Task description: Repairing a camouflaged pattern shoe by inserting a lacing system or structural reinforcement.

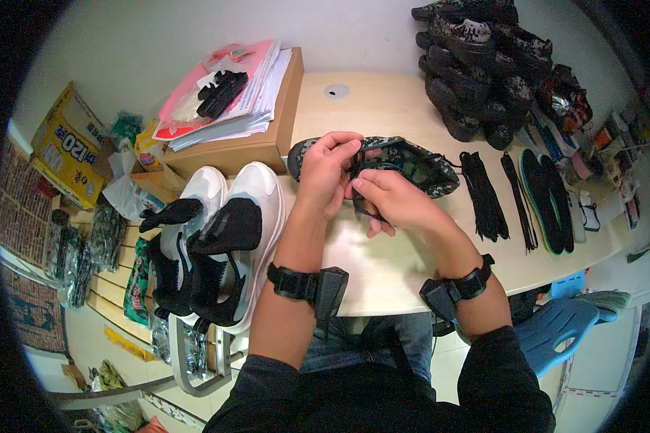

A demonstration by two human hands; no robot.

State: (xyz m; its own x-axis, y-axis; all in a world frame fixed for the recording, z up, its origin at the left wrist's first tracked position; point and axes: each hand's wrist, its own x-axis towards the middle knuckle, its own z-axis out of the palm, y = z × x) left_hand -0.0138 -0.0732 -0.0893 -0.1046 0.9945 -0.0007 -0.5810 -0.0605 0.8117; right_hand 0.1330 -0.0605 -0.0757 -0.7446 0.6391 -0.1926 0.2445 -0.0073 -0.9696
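A camouflage canvas shoe (412, 162) lies on its side on the pale wooden table (383, 108), opening toward me. My left hand (326, 173) grips the shoe's near rim, fingers curled over the edge. My right hand (393, 200) pinches a black lace at the shoe's upper, beside the left hand. Both wrists carry black strapped devices. Loose black laces (484, 195) lie just right of the shoe.
A pile of camouflage shoes (484, 65) stands at the back right. Dark insoles (549, 198) lie to the right. A pair of white and black sneakers (217, 245) rests at the left. A cardboard box (260, 141) carries papers. A blue stool (556, 328) stands below the table's edge.
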